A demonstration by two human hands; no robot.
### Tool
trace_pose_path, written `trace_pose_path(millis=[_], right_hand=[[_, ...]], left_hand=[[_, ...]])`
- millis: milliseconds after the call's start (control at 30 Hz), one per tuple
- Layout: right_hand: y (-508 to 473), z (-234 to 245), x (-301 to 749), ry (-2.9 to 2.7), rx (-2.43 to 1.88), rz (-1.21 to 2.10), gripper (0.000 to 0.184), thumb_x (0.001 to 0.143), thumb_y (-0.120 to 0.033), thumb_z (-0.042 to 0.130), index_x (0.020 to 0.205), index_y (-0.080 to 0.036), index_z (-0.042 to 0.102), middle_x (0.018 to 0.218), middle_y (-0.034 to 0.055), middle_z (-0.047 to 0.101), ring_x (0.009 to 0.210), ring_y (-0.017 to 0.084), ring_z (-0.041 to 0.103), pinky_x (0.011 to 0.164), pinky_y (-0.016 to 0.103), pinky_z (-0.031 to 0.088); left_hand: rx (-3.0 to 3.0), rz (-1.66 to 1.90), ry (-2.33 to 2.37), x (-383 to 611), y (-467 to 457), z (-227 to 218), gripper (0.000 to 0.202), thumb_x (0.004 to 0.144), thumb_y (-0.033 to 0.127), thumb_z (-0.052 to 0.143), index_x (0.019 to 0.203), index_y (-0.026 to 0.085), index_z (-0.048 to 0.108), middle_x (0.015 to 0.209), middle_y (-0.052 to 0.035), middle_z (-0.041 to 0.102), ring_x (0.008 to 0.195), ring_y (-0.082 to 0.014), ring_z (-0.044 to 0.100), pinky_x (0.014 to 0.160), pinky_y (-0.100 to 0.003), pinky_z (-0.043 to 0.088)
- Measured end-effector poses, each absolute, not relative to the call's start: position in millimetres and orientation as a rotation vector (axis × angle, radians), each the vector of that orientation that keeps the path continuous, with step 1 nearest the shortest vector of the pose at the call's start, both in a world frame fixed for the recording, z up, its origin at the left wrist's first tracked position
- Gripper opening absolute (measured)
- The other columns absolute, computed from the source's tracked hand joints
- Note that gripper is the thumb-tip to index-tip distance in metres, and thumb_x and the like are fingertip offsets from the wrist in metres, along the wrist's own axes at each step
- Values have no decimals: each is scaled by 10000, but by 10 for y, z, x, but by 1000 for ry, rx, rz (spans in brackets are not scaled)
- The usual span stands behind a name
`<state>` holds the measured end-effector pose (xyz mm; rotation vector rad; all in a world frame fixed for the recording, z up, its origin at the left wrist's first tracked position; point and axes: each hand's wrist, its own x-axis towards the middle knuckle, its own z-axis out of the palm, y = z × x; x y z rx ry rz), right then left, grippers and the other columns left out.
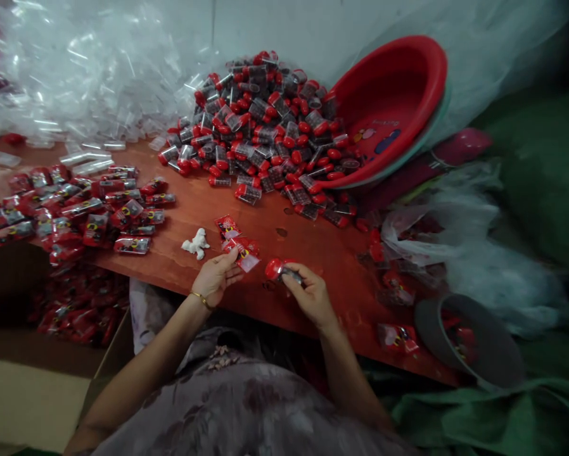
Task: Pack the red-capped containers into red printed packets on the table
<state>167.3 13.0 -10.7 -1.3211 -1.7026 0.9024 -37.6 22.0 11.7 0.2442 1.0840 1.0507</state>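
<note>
My left hand (pixel 217 278) pinches a small red printed packet (pixel 246 256) between thumb and fingers, just above the table. Another red packet (pixel 227 227) lies right behind it. In my right hand (pixel 312 296) is a small clear tube with a red cap (pixel 275 269), its capped end pointing left towards the packet. The hand's fingers cover part of the tube. A crumpled white lump (pixel 197 244) rests on the table to the left of the packets.
Capped tubes (pixel 265 126) are heaped at the back, against a tilted red basin (pixel 393 95). Wrapped red pieces (pixel 85 209) are piled left, with more in a box (pixel 80 310) below. Clear plastic (pixel 104 69) fills the back left. A grey bowl (pixel 484 345) stands right on the reddish table (pixel 180 209).
</note>
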Motion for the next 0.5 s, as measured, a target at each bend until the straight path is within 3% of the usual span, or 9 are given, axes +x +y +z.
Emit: trace_pose_path(millis=[267, 500], right_hand=[[-41, 92, 1447, -1716, -1288, 954, 129, 783, -299, 572, 787, -189, 639, 674, 0, 626, 588, 123, 544, 564, 238, 433], [2, 31, 1376, -1470, -1296, 1195, 184, 773, -364, 572, 805, -194, 635, 525, -45, 522, 424, 89, 431, 415, 213, 353]], left_hand=[[364, 1078, 1120, -317, 161, 120, 473, 448, 487, 828, 687, 122, 646, 694, -52, 684, 621, -140, 615, 657, -272, 474], [355, 1142, 1120, -264, 152, 87, 448, 439, 443, 841, 682, 121, 646, 645, -18, 666, 554, -105, 590, 657, -260, 476]])
